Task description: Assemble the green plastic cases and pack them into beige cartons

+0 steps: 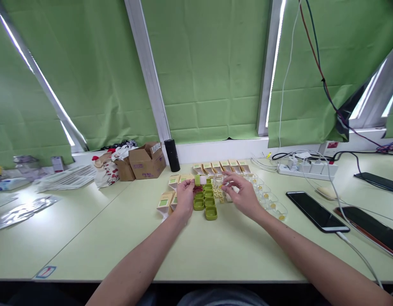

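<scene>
My left hand (pixel 185 196) is closed around a small green piece with a pale, whitish end (pixel 200 180), held sideways over the rows. To its right, the fingers of my right hand (pixel 239 193) pinch what looks like a clear plastic cup (pixel 218 182) with a yellowish spot; its outline is faint. Beneath and between my hands stand two rows of small olive-green square cups (pixel 211 213). Small yellow square pieces (pixel 219 195) lie just right of these rows. More clear plastic cups with yellow bits (pixel 277 210) line up beyond my right wrist.
Small cardboard boxes with green labels (pixel 164 203) stand at left, others (pixel 217 166) behind. Farther left are a brown carton (pixel 147 161) and a black cylinder (pixel 172 155). At right lie a phone (pixel 316 211) on a cable, another dark phone (pixel 371 227) and a power strip (pixel 308 169).
</scene>
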Action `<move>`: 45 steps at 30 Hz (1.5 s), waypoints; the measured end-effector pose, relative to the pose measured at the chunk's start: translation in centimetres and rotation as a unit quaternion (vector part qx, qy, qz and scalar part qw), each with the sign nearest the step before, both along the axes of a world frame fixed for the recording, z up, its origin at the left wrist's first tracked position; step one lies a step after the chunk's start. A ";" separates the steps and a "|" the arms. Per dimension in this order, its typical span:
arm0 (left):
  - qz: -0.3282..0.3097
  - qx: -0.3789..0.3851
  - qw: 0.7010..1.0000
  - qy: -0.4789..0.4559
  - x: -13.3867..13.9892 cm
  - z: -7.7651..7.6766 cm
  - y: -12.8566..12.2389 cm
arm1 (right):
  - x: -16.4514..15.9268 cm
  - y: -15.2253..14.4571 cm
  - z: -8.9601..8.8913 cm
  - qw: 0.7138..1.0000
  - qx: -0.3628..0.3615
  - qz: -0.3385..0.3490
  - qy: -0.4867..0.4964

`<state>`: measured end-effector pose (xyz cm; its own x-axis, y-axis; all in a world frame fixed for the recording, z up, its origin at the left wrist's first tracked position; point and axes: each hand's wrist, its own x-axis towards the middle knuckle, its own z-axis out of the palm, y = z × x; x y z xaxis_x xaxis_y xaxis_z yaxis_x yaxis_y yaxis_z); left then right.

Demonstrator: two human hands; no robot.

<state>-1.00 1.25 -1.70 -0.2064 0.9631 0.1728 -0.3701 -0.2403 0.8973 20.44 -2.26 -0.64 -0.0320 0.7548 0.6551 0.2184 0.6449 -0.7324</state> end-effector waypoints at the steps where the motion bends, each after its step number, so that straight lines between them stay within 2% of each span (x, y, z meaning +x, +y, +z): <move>1: 0.001 -0.001 1.000 -0.001 0.0 0.1 -0.1 | 0.5 -0.1 0.6 1.000 0.002 -0.004 -0.012; 4: 0.000 -0.001 1.000 0.001 0.1 0.3 -0.3 | 2.7 -0.6 2.0 0.992 0.053 -0.064 -0.095; 7: -0.002 -0.007 1.000 0.005 0.2 0.4 -0.4 | 5.6 -1.7 2.4 0.973 0.065 -0.094 -0.198; 11: -0.010 -0.009 1.000 0.014 0.4 0.4 -0.6 | 9.3 -3.7 0.7 0.932 0.069 -0.151 -0.322; 14: -0.021 -0.011 1.000 0.017 0.5 0.4 -0.8 | 11.3 -5.1 -1.4 0.906 0.081 -0.156 -0.386; 17: -0.031 -0.011 0.999 0.017 0.6 0.5 -0.9 | 12.5 -6.0 -3.0 0.893 0.086 -0.149 -0.415; 20: -0.030 -0.011 0.999 0.012 0.7 0.5 -0.9 | 13.1 -6.6 -3.8 0.887 0.083 -0.148 -0.430; 25: -0.030 -0.017 0.999 0.008 0.8 0.6 -1.0 | 13.7 -6.7 -4.2 0.880 0.060 -0.176 -0.437; 34: -0.035 -0.012 0.999 0.000 0.8 0.5 -1.0 | 14.2 -6.3 -5.0 0.873 0.065 -0.198 -0.441; 37: -0.039 -0.016 0.999 -0.005 0.9 0.5 -1.0 | 14.2 -6.5 -4.3 0.881 0.065 -0.197 -0.425; 40: -0.053 -0.025 0.998 -0.008 1.0 0.5 -1.1 | 13.3 -6.4 -2.5 0.898 0.076 -0.197 -0.385; 45: -0.085 -0.050 0.995 -0.009 1.1 0.8 -1.6 | 8.8 -5.4 1.2 0.930 0.145 -0.139 -0.308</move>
<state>0.08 -0.32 -0.90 -0.0411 0.9965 0.0728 -0.4137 -0.0833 0.9066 29.29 -7.66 0.52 -0.2989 0.5841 0.7546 0.7268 0.6518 -0.2166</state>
